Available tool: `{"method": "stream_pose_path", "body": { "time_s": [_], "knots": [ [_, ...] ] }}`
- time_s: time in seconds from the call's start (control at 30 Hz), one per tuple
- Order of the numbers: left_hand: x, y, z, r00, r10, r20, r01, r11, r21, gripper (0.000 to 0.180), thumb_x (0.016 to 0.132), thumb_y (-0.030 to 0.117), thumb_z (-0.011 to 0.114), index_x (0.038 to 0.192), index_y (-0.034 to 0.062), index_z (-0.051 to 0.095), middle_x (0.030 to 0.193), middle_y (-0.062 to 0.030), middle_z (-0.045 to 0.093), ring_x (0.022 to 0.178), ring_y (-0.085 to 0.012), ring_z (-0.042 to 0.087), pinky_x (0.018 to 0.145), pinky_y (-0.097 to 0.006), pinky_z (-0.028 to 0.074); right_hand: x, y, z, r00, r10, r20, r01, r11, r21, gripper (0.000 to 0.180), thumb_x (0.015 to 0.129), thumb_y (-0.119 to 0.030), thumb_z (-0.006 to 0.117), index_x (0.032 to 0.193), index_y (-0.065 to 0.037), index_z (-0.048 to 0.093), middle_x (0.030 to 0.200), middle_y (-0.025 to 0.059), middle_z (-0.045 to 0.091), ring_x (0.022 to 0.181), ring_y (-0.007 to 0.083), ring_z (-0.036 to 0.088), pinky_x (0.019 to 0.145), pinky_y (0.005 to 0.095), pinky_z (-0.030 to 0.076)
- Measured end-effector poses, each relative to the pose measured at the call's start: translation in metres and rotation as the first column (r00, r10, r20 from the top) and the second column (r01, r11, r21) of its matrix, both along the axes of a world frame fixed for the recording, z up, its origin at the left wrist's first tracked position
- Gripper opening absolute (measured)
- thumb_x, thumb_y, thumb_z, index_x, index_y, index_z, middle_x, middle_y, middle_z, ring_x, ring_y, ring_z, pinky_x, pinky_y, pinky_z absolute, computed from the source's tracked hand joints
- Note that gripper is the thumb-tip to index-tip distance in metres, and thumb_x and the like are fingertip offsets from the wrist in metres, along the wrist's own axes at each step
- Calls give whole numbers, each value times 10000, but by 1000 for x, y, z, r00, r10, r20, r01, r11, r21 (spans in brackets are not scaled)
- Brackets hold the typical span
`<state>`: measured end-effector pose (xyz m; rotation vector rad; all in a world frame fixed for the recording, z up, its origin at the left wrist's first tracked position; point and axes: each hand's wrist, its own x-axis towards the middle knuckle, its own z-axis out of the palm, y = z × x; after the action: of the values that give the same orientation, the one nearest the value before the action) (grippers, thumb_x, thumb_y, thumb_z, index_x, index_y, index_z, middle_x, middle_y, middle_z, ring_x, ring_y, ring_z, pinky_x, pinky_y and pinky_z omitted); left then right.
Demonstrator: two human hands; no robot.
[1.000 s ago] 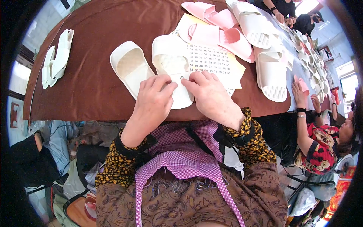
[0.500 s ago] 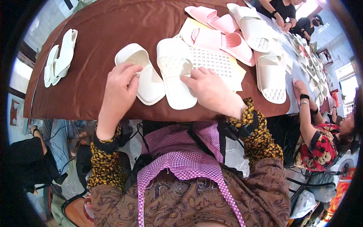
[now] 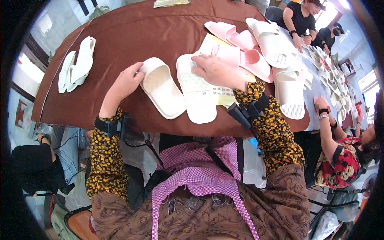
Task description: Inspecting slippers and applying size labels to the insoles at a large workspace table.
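Observation:
Two white slide slippers lie side by side before me, closed ends toward me. My left hand is closed at the far left rim of the left slipper, thumb and fingers pinching its edge. Over the far end of the right slipper, my right hand curls its fingers at the strap, partly hiding it. Beneath the right wrist lies a sheet of small printed labels, partly covered by that hand and slipper.
Pink slippers and more white slippers lie to the right. A white pair rests far left on the brown cloth. A co-worker in a floral red top sits at right; others work farther back.
My left hand has moved from over the left slipper's opening to its outer rim. My right hand has moved away from me, from the footbed to the strap. The view has shifted slightly.

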<state>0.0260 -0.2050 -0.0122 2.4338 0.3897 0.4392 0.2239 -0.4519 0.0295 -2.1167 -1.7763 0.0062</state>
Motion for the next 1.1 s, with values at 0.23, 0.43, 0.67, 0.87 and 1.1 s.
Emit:
{"method": "stream_pose_path", "body": {
  "time_s": [0.23, 0.43, 0.67, 0.87, 1.1],
  "knots": [
    [-24, 5, 2, 1000, 25, 15, -21, 970, -241, 396, 917, 200, 570, 1155, -117, 590, 1050, -137, 675, 969, -164, 596, 851, -302, 466, 9, 15, 5, 981, 83, -174, -107, 986, -132, 520, 954, -322, 540, 1339, 17, 453, 1210, 248, 575, 1156, 385, 524, 989, 431, 413],
    [-36, 16, -11, 995, 54, -81, -83, 908, -412, 315, 921, 217, 594, 1060, -64, 627, 928, -55, 650, 854, -120, 565, 760, -272, 449, 20, 25, 10, 991, 83, -104, -108, 958, -266, 636, 885, -363, 611, 1382, -9, 430, 1297, 255, 530, 1232, 389, 463, 1035, 453, 372],
    [-66, 12, -14, 976, 217, 15, -174, 820, -545, 200, 897, 164, 627, 959, -25, 649, 835, -11, 617, 781, -80, 526, 703, -250, 422, 4, 3, 54, 940, -87, -330, 28, 983, -181, 459, 754, -337, 702, 1058, 6, 683, 912, 193, 692, 887, 292, 667, 799, 367, 501],
    [-73, 6, -10, 922, 362, 140, -203, 757, -621, 187, 908, 175, 622, 940, -7, 648, 797, 15, 593, 702, -62, 495, 643, -229, 393, 13, -28, 95, 939, -216, -266, 253, 961, 111, 366, 770, -331, 701, 868, 21, 696, 767, 151, 666, 703, 227, 640, 649, 357, 496],
    [-57, -4, -24, 898, 411, 158, -239, 757, -608, 185, 895, 151, 616, 960, -20, 647, 779, 5, 598, 674, -67, 512, 606, -239, 412, 25, -28, 64, 812, -241, -532, 395, 897, 196, 342, 810, -292, 673, 670, 14, 613, 543, 55, 522, 536, 104, 490, 511, 325, 408]
  ]
}}
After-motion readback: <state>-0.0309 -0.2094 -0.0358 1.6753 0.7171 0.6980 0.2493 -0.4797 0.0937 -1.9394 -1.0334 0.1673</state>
